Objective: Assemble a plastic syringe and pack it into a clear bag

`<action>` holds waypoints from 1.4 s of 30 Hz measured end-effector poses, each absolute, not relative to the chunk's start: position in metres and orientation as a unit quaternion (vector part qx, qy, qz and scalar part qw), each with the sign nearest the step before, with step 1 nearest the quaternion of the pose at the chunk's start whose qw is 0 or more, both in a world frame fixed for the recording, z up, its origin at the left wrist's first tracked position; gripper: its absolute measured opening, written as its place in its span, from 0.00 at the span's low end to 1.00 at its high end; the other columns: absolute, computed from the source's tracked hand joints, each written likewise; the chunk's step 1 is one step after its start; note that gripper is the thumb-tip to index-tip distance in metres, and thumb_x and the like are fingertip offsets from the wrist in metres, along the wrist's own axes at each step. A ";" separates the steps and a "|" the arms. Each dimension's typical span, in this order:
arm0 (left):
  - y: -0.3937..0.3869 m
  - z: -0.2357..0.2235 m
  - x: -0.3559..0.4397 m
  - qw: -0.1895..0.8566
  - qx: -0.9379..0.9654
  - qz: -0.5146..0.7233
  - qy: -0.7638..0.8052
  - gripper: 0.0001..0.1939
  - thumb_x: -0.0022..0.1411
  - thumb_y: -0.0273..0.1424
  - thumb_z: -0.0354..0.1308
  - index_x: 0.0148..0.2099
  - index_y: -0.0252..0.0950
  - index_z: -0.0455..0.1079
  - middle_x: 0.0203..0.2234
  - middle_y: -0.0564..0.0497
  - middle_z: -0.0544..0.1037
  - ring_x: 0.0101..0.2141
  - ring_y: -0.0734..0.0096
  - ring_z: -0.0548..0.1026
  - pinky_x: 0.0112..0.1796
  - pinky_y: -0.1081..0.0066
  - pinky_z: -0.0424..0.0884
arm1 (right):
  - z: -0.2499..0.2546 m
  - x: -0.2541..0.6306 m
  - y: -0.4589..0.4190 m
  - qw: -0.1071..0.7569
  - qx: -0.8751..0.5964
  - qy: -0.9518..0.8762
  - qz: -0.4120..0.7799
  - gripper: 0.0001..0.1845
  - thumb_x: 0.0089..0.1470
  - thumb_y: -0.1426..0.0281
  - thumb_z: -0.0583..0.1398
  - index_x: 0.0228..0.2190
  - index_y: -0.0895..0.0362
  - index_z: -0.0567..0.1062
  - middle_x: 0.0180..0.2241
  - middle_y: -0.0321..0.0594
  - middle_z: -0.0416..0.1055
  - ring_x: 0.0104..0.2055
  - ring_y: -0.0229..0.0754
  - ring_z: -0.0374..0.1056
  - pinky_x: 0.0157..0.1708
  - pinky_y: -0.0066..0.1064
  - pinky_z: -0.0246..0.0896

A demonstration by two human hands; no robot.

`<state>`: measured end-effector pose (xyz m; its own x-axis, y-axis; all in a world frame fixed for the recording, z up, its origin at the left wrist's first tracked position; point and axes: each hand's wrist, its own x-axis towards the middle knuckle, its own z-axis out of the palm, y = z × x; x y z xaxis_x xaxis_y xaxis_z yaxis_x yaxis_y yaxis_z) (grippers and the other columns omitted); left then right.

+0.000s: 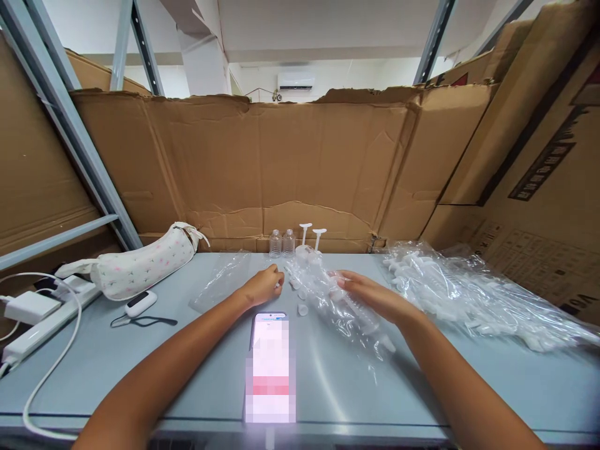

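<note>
Dragging the clear bag (347, 315) the right hand (357, 287) grasps could scatter white discs (302, 309) near the clenched left hand (265, 285).

No word can be read with certainty. On the cardboard panel (555, 231) at the right, a slanting dark strip (542, 170) bears a row of pale characters, too small to make out. Below it, nearer, runs a faint printed grid (513, 256), its lettering illegible. Bold black letters (574, 305) stand by the right edge, unclear. The phone (270, 369) screen is pixelated, its text unreadable.
</note>
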<state>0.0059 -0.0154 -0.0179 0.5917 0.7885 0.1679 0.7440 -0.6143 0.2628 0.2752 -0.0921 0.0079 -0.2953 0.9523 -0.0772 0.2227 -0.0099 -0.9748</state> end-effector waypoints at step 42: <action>-0.073 0.028 -0.019 0.298 0.782 0.323 0.442 0.08 0.55 0.37 0.57 0.33 0.36 0.69 0.28 0.55 0.74 0.24 0.76 0.66 0.27 0.76 0.60 | 0.005 0.255 -0.106 0.203 -0.386 -0.749 0.499 0.27 0.56 0.58 0.57 0.55 0.51 0.62 0.44 0.41 0.70 0.45 0.44 0.67 0.48 0.40 0.61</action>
<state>-0.0193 -0.0727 0.0281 0.4004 0.8839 0.2414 0.4998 -0.4315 0.7510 0.2548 -0.1055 0.0054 -0.6193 0.7809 -0.0820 0.3763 0.2035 -0.9039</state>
